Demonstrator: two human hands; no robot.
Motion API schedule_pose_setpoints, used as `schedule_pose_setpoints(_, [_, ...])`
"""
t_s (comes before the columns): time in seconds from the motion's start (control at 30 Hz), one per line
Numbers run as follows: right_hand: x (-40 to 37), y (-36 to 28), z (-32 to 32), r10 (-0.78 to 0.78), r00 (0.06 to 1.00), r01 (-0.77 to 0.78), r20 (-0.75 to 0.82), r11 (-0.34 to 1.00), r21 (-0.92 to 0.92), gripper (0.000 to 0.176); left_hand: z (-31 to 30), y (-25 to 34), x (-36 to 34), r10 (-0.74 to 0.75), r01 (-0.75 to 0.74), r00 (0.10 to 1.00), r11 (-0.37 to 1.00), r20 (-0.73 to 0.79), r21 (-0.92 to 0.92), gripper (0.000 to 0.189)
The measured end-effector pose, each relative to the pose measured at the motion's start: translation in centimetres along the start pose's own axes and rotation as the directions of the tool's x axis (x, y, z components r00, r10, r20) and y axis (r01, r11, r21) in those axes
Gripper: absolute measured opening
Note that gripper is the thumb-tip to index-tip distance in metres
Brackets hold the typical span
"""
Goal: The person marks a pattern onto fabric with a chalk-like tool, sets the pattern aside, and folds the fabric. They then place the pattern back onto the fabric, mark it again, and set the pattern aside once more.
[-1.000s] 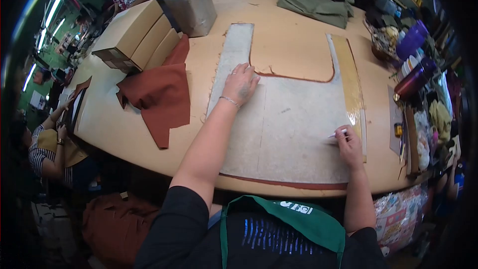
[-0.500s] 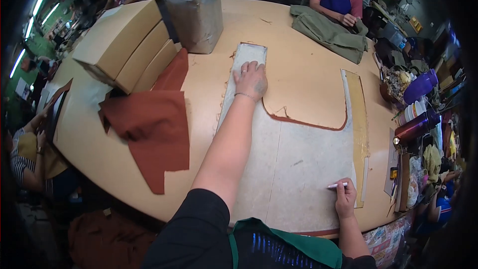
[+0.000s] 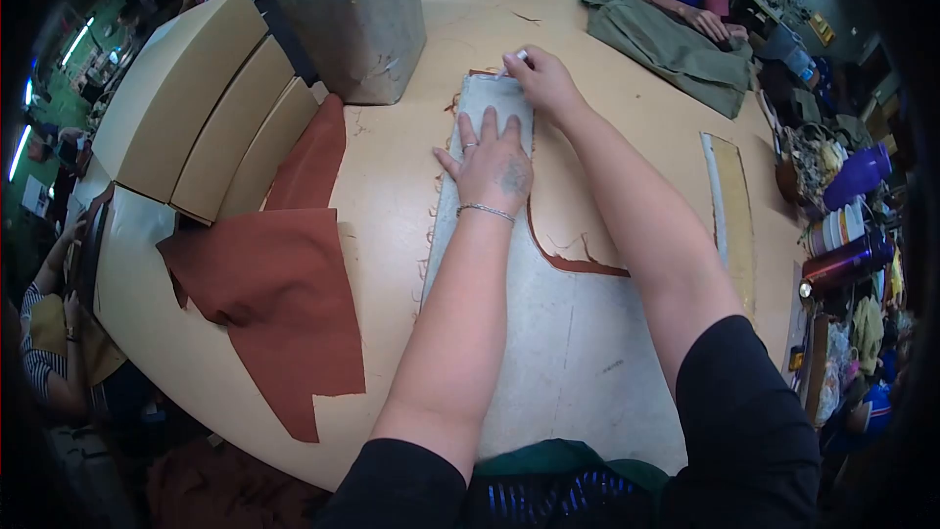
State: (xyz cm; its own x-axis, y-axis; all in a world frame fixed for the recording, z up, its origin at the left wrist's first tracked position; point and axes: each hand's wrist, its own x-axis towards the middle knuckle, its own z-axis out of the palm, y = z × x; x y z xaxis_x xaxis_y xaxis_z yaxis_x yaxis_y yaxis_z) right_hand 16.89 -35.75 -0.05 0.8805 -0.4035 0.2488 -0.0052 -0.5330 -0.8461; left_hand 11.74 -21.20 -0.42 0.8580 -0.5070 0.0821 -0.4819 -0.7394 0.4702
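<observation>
A large grey pattern piece (image 3: pixel 558 362) lies flat on the table, with reddish-brown fabric (image 3: pixel 578 264) showing along its curved edge. My left hand (image 3: pixel 494 167) presses on the pattern's narrow upper arm, palm down with fingers spread. Just above it, my right hand (image 3: pixel 543 83) is closed on a white marker (image 3: pixel 516 59), whose tip is at the pattern's top end. Loose threads lie along the left edge of the pattern.
Cardboard boxes (image 3: pixel 191 103) and a tall wrapped container (image 3: pixel 352 24) stand at the left and back. Reddish-brown cloth (image 3: pixel 284 304) lies left. A person handles green cloth (image 3: pixel 676 49) at the back right. Bottles (image 3: pixel 847 260) line the right edge, near a yellowish strip (image 3: pixel 734 206).
My right hand has moved from the pattern's lower right up to its top end with the marker. My left hand's fingers have spread. The view has shifted slightly.
</observation>
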Motion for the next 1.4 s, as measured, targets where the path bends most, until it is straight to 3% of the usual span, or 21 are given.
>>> schedule_pose_setpoints(0.27, [5.3,3.1,4.0,0.08,0.99,-0.063,0.12,0.988,-0.142,0.031,0.9,-0.5,0.3,0.017,-0.016,1.0,0.995,-0.007,0.099,0.043])
schedule_pose_setpoints(0.47, [3.3,1.6,0.2,0.057,0.998,-0.035,0.02,0.818,-0.574,0.029,0.5,-0.4,0.3,0.015,-0.016,1.0,0.996,0.016,0.086,0.043])
schedule_pose_setpoints(0.57, [1.5,3.3,-3.9,0.062,0.998,-0.062,-0.019,0.808,-0.586,0.029,0.5,-0.3,0.3,0.01,-0.011,1.0,0.997,0.021,0.076,0.043])
schedule_pose_setpoints(0.6, [0.0,3.1,-5.1,0.007,0.998,-0.041,-0.069,0.86,-0.509,0.028,0.4,-0.2,0.3,0.003,-0.005,1.0,0.997,0.018,0.083,0.043])
schedule_pose_setpoints(0.7, [-5.9,2.5,-5.4,0.093,0.954,-0.111,-0.285,0.993,-0.046,0.026,0.2,-0.1,0.4,0.0,-0.003,0.999,0.998,0.043,0.067,0.042])
schedule_pose_setpoints(0.77, [-10.5,1.4,-4.2,0.153,0.959,-0.127,-0.239,0.985,0.12,0.024,0.4,-0.3,0.5,0.018,-0.019,1.0,1.0,-0.021,-0.011,0.04])
schedule_pose_setpoints(0.87, [-15.1,-1.0,-2.8,0.176,0.968,-0.153,-0.179,0.979,0.132,0.023,0.5,-0.8,0.7,0.015,-0.025,0.998,0.987,-0.063,-0.157,0.04])
schedule_pose_setpoints(0.97, [-13.9,-2.0,-1.8,0.181,0.957,-0.168,-0.225,0.983,0.076,0.023,0.6,-1.7,0.7,0.039,-0.062,0.994,0.97,-0.104,-0.235,0.044])
schedule_pose_setpoints(1.07, [-11.1,-1.2,-0.6,0.163,0.94,-0.175,-0.298,0.984,-0.013,0.022,0.8,-1.4,0.0,0.002,-0.022,0.98,0.995,-0.198,-0.099,0.049])
schedule_pose_setpoints(1.17, [-9.8,-0.3,0.1,0.108,0.93,-0.176,-0.35,0.97,-0.169,0.022,-0.7,-0.9,-0.3,-0.122,0.122,0.992,0.992,-0.015,0.006,0.054])
schedule_pose_setpoints(1.23, [-10.3,-0.7,0.4,0.038,0.925,-0.154,-0.377,0.947,-0.282,0.021,-0.7,-1.0,-0.2,-0.12,0.119,0.993,0.992,0.006,0.027,0.055])
schedule_pose_setpoints(1.4, [-10.7,-0.5,0.6,0.027,0.928,-0.15,-0.371,0.939,-0.309,0.02,-0.5,-1.2,-0.1,-0.121,0.12,0.992,0.992,0.022,0.025,0.056])
